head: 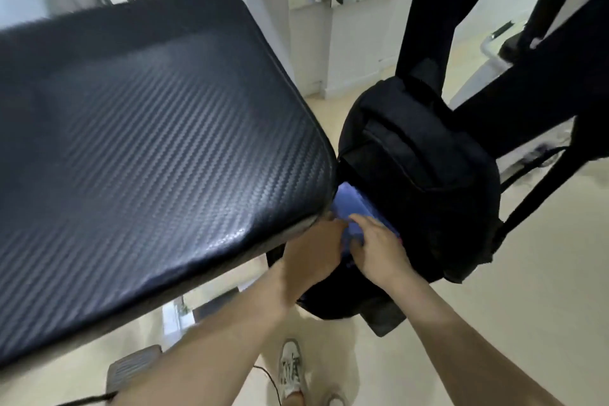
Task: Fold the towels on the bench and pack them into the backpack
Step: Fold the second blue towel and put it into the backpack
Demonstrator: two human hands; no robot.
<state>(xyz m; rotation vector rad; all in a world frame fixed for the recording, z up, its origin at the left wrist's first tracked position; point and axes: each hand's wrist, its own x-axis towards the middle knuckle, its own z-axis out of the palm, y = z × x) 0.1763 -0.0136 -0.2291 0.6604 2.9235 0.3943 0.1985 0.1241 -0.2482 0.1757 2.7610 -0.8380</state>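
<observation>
Trouble is lurking mostly in the tight gap we are working in. We are feeding a folded blue towel (354, 201) into the opening of the black backpack (428, 181), which is standing on the floor (543, 306) just beside the near right corner of the desk (148, 142). The towel is sitting partly inside the bag, its upper part showing between that corner and the bag's front panel.

Our right hand (379, 249) is lying over the towel, its fingers (357, 218) curling onto the cloth and seemingly pinching it. Our left hand (311, 254) is touching the towel's left side, but its fingers are disappearing beneath the desk corner, so we cannot tell whether they are closing on the cloth or only bracing it.

As we are judging it, three things are threatening:
- The fold is at risk of opening, since soft cloth pushed from one end is prone to bunching against the rim of the opening.
- The backpack is standing unsupported, so a downward push is liable to tip or slide it away from the desk.
- The desk corner is crowding our left hand, and a knuckle catching there could be dragging the towel's edge back out.
</observation>
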